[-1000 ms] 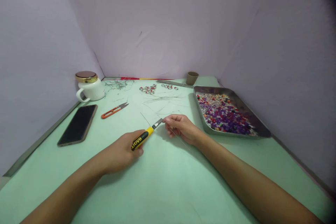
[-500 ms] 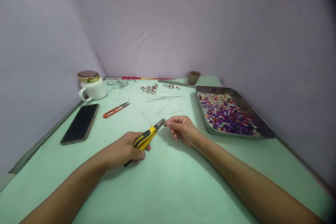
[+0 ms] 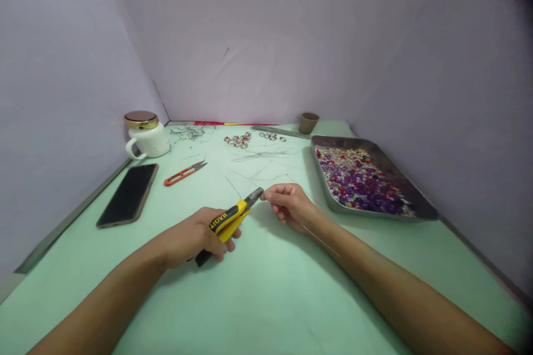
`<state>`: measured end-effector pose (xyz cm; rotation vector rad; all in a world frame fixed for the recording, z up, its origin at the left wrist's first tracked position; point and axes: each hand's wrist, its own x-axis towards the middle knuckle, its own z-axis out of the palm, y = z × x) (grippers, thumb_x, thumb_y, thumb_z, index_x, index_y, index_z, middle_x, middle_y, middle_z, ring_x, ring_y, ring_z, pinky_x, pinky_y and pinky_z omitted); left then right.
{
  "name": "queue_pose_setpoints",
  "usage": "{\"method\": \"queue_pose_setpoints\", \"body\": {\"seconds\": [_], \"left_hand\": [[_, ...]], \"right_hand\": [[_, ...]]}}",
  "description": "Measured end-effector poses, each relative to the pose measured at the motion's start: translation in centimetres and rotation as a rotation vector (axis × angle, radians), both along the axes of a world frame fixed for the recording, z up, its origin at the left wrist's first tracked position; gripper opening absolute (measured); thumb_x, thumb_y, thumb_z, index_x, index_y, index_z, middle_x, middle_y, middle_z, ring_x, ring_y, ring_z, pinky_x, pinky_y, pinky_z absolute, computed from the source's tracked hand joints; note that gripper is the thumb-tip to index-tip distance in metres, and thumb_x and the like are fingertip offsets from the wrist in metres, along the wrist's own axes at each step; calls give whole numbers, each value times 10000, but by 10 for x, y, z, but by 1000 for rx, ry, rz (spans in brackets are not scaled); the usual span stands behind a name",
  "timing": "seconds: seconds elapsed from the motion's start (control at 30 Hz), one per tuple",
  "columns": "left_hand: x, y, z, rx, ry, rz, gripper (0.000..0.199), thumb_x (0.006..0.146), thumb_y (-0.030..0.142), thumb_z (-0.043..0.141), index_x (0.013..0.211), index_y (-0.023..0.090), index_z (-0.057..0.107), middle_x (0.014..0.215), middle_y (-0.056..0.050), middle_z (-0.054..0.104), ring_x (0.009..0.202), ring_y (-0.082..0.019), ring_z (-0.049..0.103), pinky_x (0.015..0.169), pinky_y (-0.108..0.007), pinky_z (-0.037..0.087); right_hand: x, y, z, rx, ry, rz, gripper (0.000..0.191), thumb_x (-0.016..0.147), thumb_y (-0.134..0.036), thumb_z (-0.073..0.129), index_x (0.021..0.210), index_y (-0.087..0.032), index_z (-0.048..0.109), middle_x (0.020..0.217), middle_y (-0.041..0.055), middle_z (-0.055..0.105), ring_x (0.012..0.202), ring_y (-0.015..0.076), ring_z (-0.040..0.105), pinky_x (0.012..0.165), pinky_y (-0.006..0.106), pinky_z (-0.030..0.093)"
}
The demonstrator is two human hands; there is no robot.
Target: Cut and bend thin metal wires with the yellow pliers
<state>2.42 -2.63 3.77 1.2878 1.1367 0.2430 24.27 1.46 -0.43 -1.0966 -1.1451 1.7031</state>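
My left hand (image 3: 208, 233) is closed around the yellow-and-black handles of a pair of pliers (image 3: 231, 222). The metal jaws point up and to the right, with their tip right beside the fingertips of my right hand (image 3: 289, 205). Thumb and index finger of that hand are pinched together on a thin wire (image 3: 320, 241), whose length trails back below the wrist. Whatever sits between the fingertips and the jaw tip is too small to make out. More thin wires (image 3: 258, 154) lie on the green table beyond the hands.
A metal tray (image 3: 375, 213) of mixed beads stands at right. Orange thread snips (image 3: 183, 173), a phone (image 3: 128, 195) and a white lidded mug (image 3: 152, 141) are at left. Farther back lie beaded wire pieces (image 3: 237, 140), wire scraps (image 3: 191, 133), a ruler-like strip (image 3: 281, 132) and a small brown cup (image 3: 308, 123).
The handles of the pliers have spread slightly apart in my left hand. My right hand keeps its pinch in nearly the same spot, and the trailing wire has shifted slightly.
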Motion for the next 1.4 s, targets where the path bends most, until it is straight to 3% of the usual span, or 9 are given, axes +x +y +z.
{"method": "queue_pose_setpoints", "body": {"seconds": [0.4,0.57,0.77,1.0,1.4], "left_hand": [[2,0,2,-34,-61,34,352,566,101,535,908,155,592,854,-61,626,851,-232,556,723,-363,447],[4,1,4,-17,-60,37,333,560,94,540,883,158,590,843,-51,621,834,-215,552,703,-339,450],[4,-1,1,5,-31,34,294,578,102,537,865,157,572,775,-36,609,684,-170,536,636,-318,436],[3,0,0,30,5,13,322,572,83,555,880,173,579,816,-32,615,803,-195,538,656,-300,405],[1,-1,-2,85,73,-14,257,574,93,533,813,185,555,760,-2,605,684,-150,503,576,-259,362]], "right_hand": [[-3,-4,5,-2,-37,-26,156,619,-282,643,658,-131,631,378,-66,459,277,28,349,271,146,259],[-4,-5,7,14,-61,-45,156,612,-286,641,638,-135,617,384,-66,465,285,28,351,281,147,259],[-5,-5,6,24,-69,-51,155,605,-287,647,619,-140,602,386,-67,467,288,31,354,286,154,261],[-4,-4,6,32,-73,-50,135,616,-278,637,617,-148,602,378,-70,460,287,34,351,286,156,253],[-3,-2,3,19,-53,-53,127,616,-263,627,631,-137,616,376,-67,462,280,29,345,283,151,252]]}}
